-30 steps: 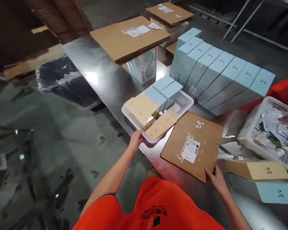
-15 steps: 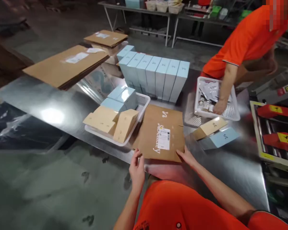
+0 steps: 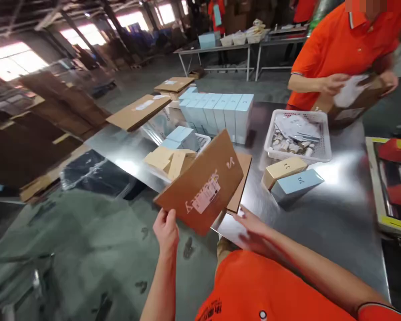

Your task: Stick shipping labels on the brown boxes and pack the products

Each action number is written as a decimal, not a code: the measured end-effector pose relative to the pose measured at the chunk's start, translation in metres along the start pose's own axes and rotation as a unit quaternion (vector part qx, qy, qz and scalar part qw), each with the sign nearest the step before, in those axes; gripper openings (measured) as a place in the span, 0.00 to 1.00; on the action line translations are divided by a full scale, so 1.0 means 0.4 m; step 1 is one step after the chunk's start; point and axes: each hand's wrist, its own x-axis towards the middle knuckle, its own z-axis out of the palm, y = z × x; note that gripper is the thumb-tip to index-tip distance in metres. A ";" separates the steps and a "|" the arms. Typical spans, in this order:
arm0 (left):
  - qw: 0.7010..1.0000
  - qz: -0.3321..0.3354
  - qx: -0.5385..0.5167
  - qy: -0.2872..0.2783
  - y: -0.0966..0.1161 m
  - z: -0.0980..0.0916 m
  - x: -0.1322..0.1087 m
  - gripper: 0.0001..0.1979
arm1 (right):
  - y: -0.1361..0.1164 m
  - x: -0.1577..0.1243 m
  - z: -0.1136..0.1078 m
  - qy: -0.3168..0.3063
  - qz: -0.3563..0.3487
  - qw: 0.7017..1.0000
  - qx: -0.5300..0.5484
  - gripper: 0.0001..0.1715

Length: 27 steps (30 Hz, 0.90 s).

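A flat cardboard mailer (image 3: pixel 187 189) with white lettering and a shipping label is raised and tilted over the table's front edge. My left hand (image 3: pixel 167 227) pinches its lower left corner, thumb on the near face. Under and behind it, a second flat piece of cardboard (image 3: pixel 241 183) lies on the table, partly hidden. My right hand (image 3: pixel 252 221) is at that piece's near corner, fingers stretched out and touching its edge. Left of the mailer, a white basket (image 3: pixel 203 141) holds light blue boxes (image 3: pixel 182 136) and cream boxes (image 3: pixel 160 158), partly covered by the mailer.
A cream box (image 3: pixel 284 169) and a blue box (image 3: pixel 297 183) lie right on the metal table (image 3: pixel 334 223). Behind them stands a white basket (image 3: pixel 296 151) of small bottles and packets. Blue boxes (image 3: pixel 217 111) stand in a row. Across the table, a co-worker (image 3: pixel 347 53) holds a carton.
My left hand has lifted the labelled mailer and tilted it leftward, uncovering cardboard beneath. My right hand has let go of the mailer. The co-worker's hand has left the basket.
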 end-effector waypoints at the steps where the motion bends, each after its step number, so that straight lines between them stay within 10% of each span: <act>1: 1.000 -0.001 0.030 -0.004 0.011 -0.046 -0.044 0.13 | -0.030 0.032 -0.043 0.044 -0.020 0.999 0.012 0.39; 6: 0.991 -0.102 -0.010 -0.087 0.051 -0.162 -0.301 0.17 | -0.196 0.165 -0.206 0.061 -0.103 0.992 0.043 0.51; 12: 0.968 -0.178 -0.140 -0.104 0.087 -0.145 -0.408 0.33 | -0.217 -0.046 -0.264 0.135 -0.084 0.985 -0.074 0.43; 20: 0.925 -0.071 -0.180 -0.328 0.058 0.215 -0.297 0.33 | -0.123 -0.368 -0.507 0.411 -0.035 0.910 0.045 0.48; 27: 0.881 -0.007 -0.185 -0.436 0.043 0.441 -0.250 0.34 | -0.067 -0.493 -0.496 0.479 0.016 0.873 0.091 0.65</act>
